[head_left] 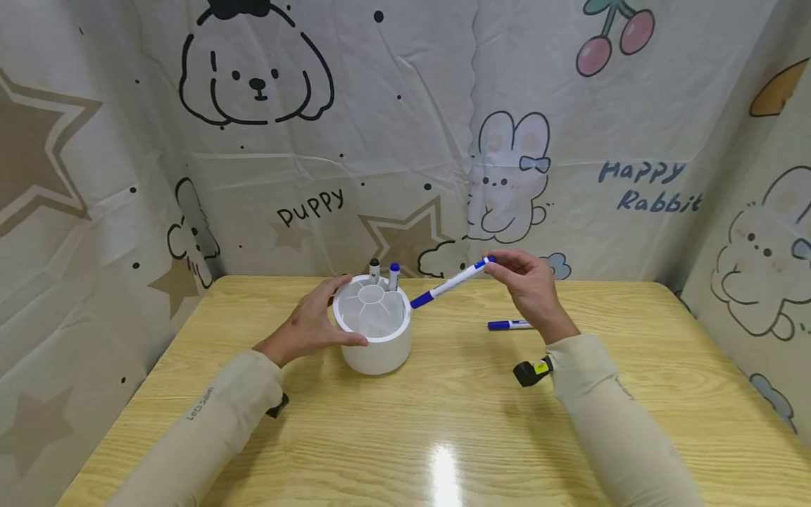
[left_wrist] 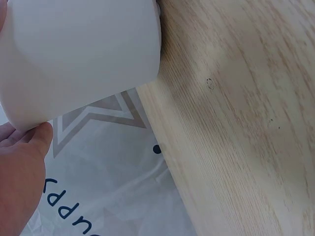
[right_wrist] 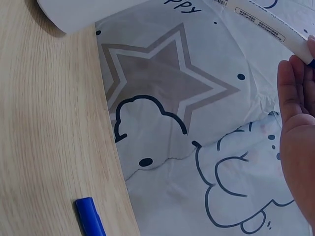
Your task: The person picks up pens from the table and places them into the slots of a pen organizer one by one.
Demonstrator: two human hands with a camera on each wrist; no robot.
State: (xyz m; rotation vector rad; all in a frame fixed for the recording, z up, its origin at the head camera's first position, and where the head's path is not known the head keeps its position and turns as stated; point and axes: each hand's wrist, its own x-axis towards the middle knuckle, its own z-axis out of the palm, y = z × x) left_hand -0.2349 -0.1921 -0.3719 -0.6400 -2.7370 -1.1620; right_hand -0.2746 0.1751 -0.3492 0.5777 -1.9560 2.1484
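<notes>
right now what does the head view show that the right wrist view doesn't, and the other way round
Only the head view shows the left hand holding the pot, with a black-ended pen and a blue-ended pen standing in it. Only the right wrist view shows the boxed print on the held pen. Both show the right hand with that pen, part of the pot, the lying pen's blue cap, the table and the backdrop.

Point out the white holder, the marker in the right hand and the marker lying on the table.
White holder (head_left: 379,357), head view: front outer wall.
Held marker (head_left: 454,282), head view: white barrel.
Lying marker (head_left: 516,324), head view: white barrel.
</notes>
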